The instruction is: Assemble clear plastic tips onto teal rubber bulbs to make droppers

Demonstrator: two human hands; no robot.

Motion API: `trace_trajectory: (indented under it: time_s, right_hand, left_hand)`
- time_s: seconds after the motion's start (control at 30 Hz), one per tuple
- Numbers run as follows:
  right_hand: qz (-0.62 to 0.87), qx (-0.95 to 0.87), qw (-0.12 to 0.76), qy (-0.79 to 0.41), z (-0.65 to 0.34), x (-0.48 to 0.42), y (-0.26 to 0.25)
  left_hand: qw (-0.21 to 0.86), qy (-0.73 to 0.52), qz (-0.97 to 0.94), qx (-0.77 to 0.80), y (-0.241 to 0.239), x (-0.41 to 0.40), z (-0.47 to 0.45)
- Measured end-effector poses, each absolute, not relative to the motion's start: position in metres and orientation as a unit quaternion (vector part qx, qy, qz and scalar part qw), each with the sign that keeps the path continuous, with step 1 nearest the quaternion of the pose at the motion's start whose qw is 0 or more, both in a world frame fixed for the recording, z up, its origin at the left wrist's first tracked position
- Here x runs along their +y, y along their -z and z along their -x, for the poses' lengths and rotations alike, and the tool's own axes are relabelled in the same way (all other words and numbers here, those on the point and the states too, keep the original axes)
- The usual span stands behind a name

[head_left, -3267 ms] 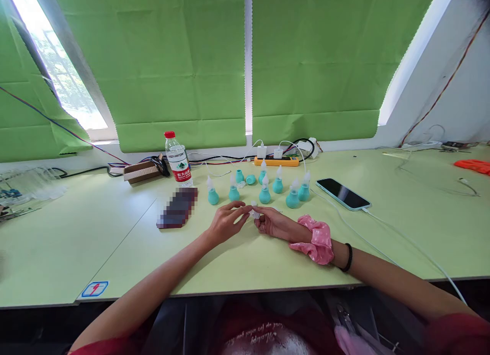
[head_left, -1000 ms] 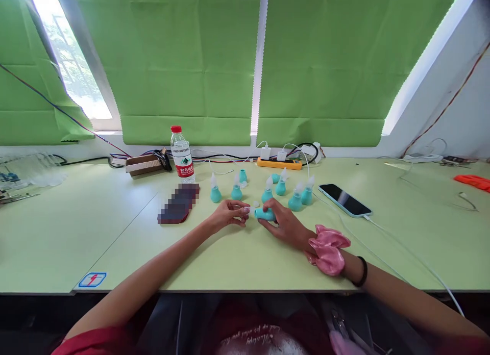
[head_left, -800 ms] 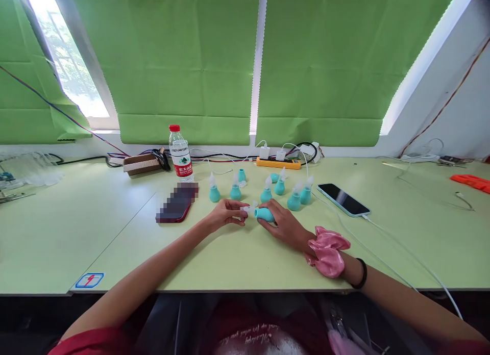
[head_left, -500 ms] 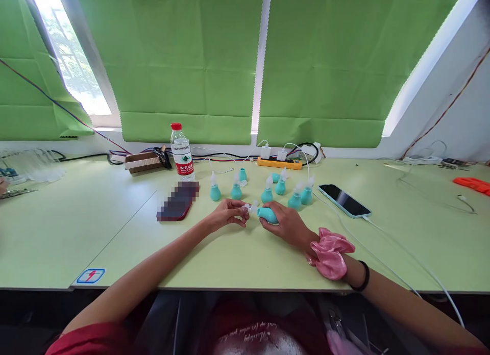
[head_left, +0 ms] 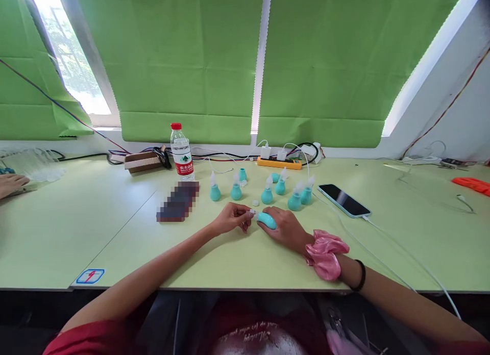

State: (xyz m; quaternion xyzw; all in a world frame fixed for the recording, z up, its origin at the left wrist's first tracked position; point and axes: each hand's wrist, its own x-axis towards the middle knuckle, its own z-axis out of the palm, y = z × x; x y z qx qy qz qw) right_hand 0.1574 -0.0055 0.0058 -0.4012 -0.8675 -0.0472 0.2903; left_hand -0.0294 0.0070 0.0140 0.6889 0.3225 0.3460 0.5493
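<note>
My right hand (head_left: 285, 226) grips a teal rubber bulb (head_left: 267, 220) lying sideways just above the pale green table (head_left: 237, 258). My left hand (head_left: 231, 218) pinches the small clear tip (head_left: 251, 212) at the bulb's mouth. Both hands meet at the table's middle. Behind them stand several teal bulbs with clear nozzles (head_left: 267, 192). One bulb without a nozzle (head_left: 242, 174) stands further back, and a loose white cap (head_left: 255, 202) lies just beyond my fingers. A pink scrunchie (head_left: 325, 248) and a black band sit on my right wrist.
A blurred dark phone (head_left: 178, 202) lies left of my hands; a teal phone (head_left: 343, 200) on a white cable lies right. A water bottle (head_left: 181, 152), cardboard box (head_left: 143, 162) and orange power strip (head_left: 277, 163) line the back. Another person's hand (head_left: 11, 184) rests at far left.
My right hand picked up a teal bulb and brought it to the clear tip in my left hand. Lately both hands sank slightly toward the table. Another person's hand came into view at left.
</note>
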Motion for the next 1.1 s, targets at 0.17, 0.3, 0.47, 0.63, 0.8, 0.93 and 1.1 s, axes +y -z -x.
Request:
trace_trajectory:
  time_s: [0.17, 0.3, 0.47, 0.63, 0.8, 0.93, 1.1]
  right_hand:
    - [0.374, -0.859, 0.349, -0.043, -0.157, -0.007, -0.014]
    - [0.414, -0.837, 0.328, -0.141, -0.156, -0.007, -0.016]
    - [0.435, -0.763, 0.319, -0.356, -0.156, -0.003, -0.015]
    - [0.378, -0.68, 0.234, -0.582, -0.162, 0.001, -0.019]
    - [0.347, -0.697, 0.237, -0.581, -0.165, 0.006, -0.028]
    - [0.426, -0.746, 0.418, -0.297, -0.166, 0.008, -0.03]
    - [0.417, -0.804, 0.423, -0.03, -0.172, 0.012, -0.022]
  left_hand:
    - [0.564, -0.336, -0.695, 0.292, -0.023, 0.005, 0.033]
    - [0.509, -0.323, -0.735, 0.31, -0.025, 0.002, 0.03]
    - [0.439, -0.346, -0.763, 0.327, -0.024, -0.004, 0.024]
    - [0.428, -0.356, -0.766, 0.321, -0.025, -0.009, 0.02]
    - [0.482, -0.377, -0.735, 0.293, -0.027, 0.006, 0.016]
    - [0.36, -0.43, -0.754, 0.343, -0.023, 0.03, 0.011]
    - [0.011, -0.249, -0.878, 0.408, 0.0, 0.046, 0.005]
